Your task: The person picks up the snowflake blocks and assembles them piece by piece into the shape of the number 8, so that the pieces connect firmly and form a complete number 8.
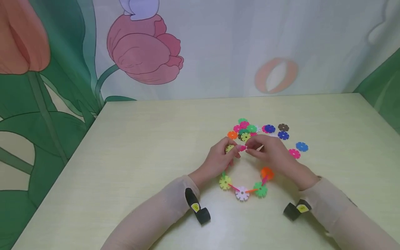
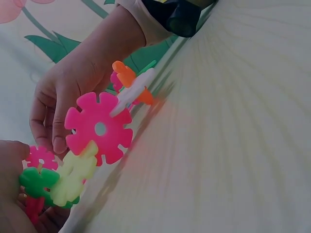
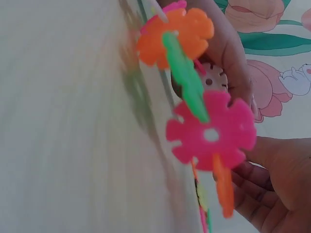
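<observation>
The left hand (image 1: 218, 157) gripped a pink disc (image 1: 242, 148) above the desk (image 1: 156, 146), the right hand (image 1: 275, 151) pinching its right edge; a disc chain (image 1: 242, 197) curved nearer, loose discs (image 1: 251, 128) farther.

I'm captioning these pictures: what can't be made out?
Head view: slots of pinched pink disc, partly behind left thumb.
Head view: count of the pile, discs overlapping.
Left wrist view: whole left hand, cut by picture edge.
Right wrist view: slots of lower orange disc, edge-on.
</observation>
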A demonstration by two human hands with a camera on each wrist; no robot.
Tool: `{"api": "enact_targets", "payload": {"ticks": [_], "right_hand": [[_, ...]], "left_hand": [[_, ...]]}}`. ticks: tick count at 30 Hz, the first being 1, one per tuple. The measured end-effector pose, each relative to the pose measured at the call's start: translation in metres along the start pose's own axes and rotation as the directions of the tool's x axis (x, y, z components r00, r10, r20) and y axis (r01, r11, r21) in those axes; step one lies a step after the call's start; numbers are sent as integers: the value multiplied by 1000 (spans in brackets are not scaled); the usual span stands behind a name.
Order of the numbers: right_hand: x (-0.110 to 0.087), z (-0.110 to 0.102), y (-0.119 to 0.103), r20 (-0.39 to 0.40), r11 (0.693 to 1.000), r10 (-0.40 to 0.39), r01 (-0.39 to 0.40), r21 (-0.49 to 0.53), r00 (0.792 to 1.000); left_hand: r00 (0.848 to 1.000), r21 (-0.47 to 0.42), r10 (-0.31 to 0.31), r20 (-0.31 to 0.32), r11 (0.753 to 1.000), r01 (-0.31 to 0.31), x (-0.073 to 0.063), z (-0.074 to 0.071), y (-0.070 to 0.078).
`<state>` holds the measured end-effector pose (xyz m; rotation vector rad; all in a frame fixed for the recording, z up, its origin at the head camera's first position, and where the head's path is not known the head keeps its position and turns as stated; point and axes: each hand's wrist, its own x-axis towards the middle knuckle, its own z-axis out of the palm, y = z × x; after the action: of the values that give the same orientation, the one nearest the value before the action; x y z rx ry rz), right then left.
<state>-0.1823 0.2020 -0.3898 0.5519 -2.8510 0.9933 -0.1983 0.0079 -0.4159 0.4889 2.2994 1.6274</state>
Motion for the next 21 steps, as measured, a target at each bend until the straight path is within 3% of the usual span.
{"api": "enact_targets", "payload": {"ticks": [10, 21], "right_hand": [[17, -25, 15, 27, 985, 71, -66, -156, 997], [53, -35, 30, 109, 964, 193, -168, -206, 975]], "left_hand": [[998, -4, -19, -58, 1000, 19, -1, -1, 1], [999, 10, -3, -52, 1000, 4, -3, -2, 3]]}}
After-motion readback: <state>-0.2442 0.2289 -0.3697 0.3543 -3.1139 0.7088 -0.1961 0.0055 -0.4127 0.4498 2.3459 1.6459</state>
